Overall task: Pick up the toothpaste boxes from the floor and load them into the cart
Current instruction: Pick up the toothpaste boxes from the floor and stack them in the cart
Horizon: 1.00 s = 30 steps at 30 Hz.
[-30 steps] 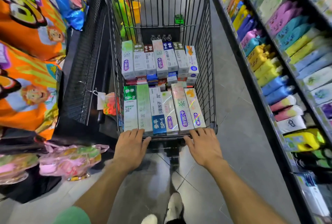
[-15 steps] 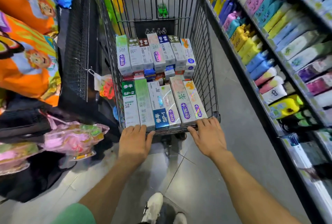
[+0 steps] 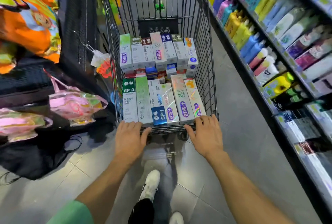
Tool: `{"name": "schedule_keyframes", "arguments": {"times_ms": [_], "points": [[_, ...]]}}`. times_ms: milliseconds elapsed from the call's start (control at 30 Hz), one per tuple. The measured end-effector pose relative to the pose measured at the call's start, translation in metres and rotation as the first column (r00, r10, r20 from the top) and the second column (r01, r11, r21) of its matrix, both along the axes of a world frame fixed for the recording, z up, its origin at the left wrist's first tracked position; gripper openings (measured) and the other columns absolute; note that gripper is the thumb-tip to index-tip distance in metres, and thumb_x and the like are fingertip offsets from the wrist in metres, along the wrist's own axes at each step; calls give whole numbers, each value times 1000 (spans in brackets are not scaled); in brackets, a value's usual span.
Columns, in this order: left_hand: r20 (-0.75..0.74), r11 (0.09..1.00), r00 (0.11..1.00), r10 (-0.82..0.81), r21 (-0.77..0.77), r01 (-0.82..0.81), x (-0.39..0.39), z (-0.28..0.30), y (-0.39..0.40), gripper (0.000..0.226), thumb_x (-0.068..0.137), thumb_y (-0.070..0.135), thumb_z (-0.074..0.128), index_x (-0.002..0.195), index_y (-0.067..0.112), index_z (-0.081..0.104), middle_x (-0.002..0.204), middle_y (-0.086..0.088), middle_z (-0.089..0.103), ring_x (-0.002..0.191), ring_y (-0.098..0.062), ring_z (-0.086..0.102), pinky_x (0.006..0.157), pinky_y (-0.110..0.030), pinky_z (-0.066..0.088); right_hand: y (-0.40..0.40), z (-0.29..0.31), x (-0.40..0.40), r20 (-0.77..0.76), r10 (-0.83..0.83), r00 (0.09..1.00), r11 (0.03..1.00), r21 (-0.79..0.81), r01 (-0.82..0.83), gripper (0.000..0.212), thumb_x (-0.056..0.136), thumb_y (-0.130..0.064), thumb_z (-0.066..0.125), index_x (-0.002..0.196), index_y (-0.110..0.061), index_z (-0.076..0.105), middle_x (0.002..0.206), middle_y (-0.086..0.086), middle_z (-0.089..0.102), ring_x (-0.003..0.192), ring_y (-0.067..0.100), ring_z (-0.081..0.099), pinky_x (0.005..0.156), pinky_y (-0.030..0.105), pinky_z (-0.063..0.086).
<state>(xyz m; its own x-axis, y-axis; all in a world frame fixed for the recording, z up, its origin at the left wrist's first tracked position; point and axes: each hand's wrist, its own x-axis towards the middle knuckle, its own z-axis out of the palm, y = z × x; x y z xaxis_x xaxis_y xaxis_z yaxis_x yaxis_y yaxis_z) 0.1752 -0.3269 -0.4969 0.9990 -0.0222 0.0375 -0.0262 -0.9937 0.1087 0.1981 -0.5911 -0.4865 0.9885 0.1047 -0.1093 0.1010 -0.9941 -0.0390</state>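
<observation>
A black wire cart (image 3: pixel 206 62) stands in the aisle in front of me. Several toothpaste boxes (image 3: pixel 161 101) lie side by side in a near row inside it, and a second stack of boxes (image 3: pixel 158 53) fills the far part. My left hand (image 3: pixel 129 139) grips the cart's near rim at the left, fingers curled over the wire. My right hand (image 3: pixel 206 134) grips the same rim at the right. No boxes show on the floor.
A shelf of bottles and packets (image 3: pixel 269 35) runs along the right side. Orange snack bags (image 3: pixel 30 20) and pink bagged goods (image 3: pixel 75 101) hang at the left beside a black mesh rack (image 3: pixel 77 22). Grey tile floor (image 3: pixel 242 143) lies to the cart's right. My white shoe (image 3: pixel 150 184) is below.
The cart has rolled forward along the aisle with both hands on its rim; the shelves and hanging bags have slid back past me, and my foot has stepped forward.
</observation>
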Motion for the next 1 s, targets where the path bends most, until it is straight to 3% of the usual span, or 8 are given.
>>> {"name": "schedule_keyframes", "arguments": {"times_ms": [133,233,333,500,600,667,800,1000], "points": [[-59,995,993,98,-31,-100,-39,2,-5,55,95,66,39,89,20,69,86,0,69,90,-24,60,100,-42,34,-6,2,-43,7,-54,999,998,46,54,67,97,-61,26,102,-10,70,101,12,70,104,32,60,118,47,31],[-90,975,978,188,-104,-197,-64,4,-8,61,86,78,37,96,26,66,98,5,67,105,-19,59,108,-42,28,-12,2,-73,49,-164,985,980,124,157,61,93,-65,48,111,-11,67,117,14,64,115,32,55,118,49,30],[-14,979,983,182,-91,-182,-88,3,-5,82,82,80,36,122,14,64,131,-7,63,126,-25,53,116,-46,22,-15,6,-97,89,-276,957,950,174,257,81,78,-71,67,127,-7,62,137,21,53,129,37,47,118,52,27],[-115,981,976,187,-20,-191,-110,10,10,114,77,91,28,156,8,30,166,-8,21,152,-24,20,123,-46,9,-17,10,-131,21,-418,908,877,271,397,120,63,-80,71,150,-6,36,158,21,30,143,37,32,119,53,26],[-183,986,973,144,-54,-156,-126,8,16,111,82,89,26,158,8,26,169,-2,4,153,-23,18,125,-46,15,-17,10,-147,-185,-459,869,770,404,493,136,63,-75,76,159,-8,7,167,12,8,153,30,12,123,47,21],[-196,984,971,134,-88,-153,-136,7,19,103,86,85,32,158,12,27,170,1,1,150,-26,26,124,-47,20,-16,9,-157,-240,-467,851,718,459,524,141,62,-70,80,160,-10,-1,168,8,2,155,25,6,125,44,19],[-193,989,975,105,-84,-123,-148,11,19,92,86,81,39,148,13,47,169,-1,6,144,-32,36,121,-49,25,-16,15,-172,-304,-491,817,659,483,576,144,60,-67,83,159,-15,-7,169,3,-2,155,22,3,124,40,17],[-215,996,973,80,-9,-84,-165,19,15,101,89,85,23,151,8,42,169,-6,7,147,-30,31,122,-48,23,-15,24,-189,-348,-501,792,624,488,610,144,61,-60,87,159,-18,-9,169,2,-1,154,24,6,123,45,20]]}}
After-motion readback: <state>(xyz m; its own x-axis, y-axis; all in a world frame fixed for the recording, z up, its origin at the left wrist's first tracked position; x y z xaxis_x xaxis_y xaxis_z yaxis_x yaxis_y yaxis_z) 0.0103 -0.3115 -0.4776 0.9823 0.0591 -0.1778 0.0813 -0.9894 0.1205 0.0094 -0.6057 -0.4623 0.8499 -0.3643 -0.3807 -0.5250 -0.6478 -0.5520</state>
